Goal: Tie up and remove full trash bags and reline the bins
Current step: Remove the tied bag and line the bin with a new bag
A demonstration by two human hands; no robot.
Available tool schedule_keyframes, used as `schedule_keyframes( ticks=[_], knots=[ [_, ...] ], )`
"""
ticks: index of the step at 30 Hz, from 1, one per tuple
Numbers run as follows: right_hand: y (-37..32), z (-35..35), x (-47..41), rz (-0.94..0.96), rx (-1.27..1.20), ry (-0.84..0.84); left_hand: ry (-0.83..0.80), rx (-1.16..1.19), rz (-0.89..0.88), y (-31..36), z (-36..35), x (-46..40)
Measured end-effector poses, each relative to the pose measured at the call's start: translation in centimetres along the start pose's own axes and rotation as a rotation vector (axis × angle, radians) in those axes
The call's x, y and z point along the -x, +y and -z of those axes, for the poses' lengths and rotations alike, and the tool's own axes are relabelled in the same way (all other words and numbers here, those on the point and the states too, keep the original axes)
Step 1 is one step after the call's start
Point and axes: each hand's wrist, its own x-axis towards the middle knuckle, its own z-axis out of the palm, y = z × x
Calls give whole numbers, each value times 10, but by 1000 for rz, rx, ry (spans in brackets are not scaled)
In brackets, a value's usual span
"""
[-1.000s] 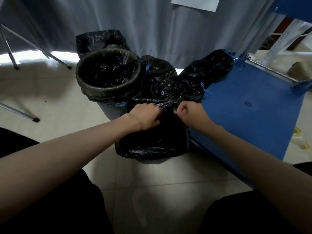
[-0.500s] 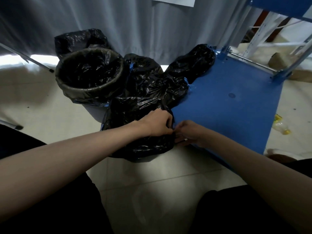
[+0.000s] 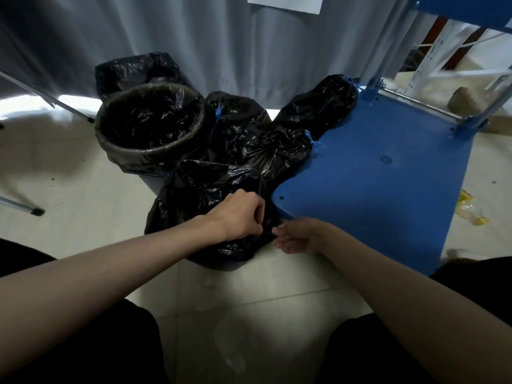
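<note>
A bin covered by a black trash bag (image 3: pixel 194 200) stands on the floor right in front of me. My left hand (image 3: pixel 241 214) lies on its right side with fingers curled into the black plastic. My right hand (image 3: pixel 293 235) is low at the bag's right edge, fingertips pinching the plastic next to the left hand. Behind it stands a round bin (image 3: pixel 151 126) lined with a black bag, open at the top. Several tied black bags (image 3: pixel 266 142) with blue drawstrings lie behind and to the right.
A blue flat platform (image 3: pixel 374 176) lies on the floor at the right, touching the bags. A grey curtain (image 3: pixel 194 37) hangs behind. Metal stand legs (image 3: pixel 33 210) sit at the left. Yellow litter (image 3: pixel 471 212) lies on the tiles at far right.
Both hands have come down from the top of the near bag to its lower right side and moved close together. The camera view shifted slightly.
</note>
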Motion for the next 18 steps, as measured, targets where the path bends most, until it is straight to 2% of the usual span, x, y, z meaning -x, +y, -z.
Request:
schedule_keyframes(
  ticks=[6, 11, 18],
  knots=[
    [-37, -13, -17, 332, -135, 175, -45, -64, -26, -3, 4, 6],
    [-47, -24, -28, 312, -50, 154, -82, -113, -44, -10, 8, 15],
    [-67, -19, -35, 369, -273, 50, -84, -142, -36, -28, 13, 32]
  ],
)
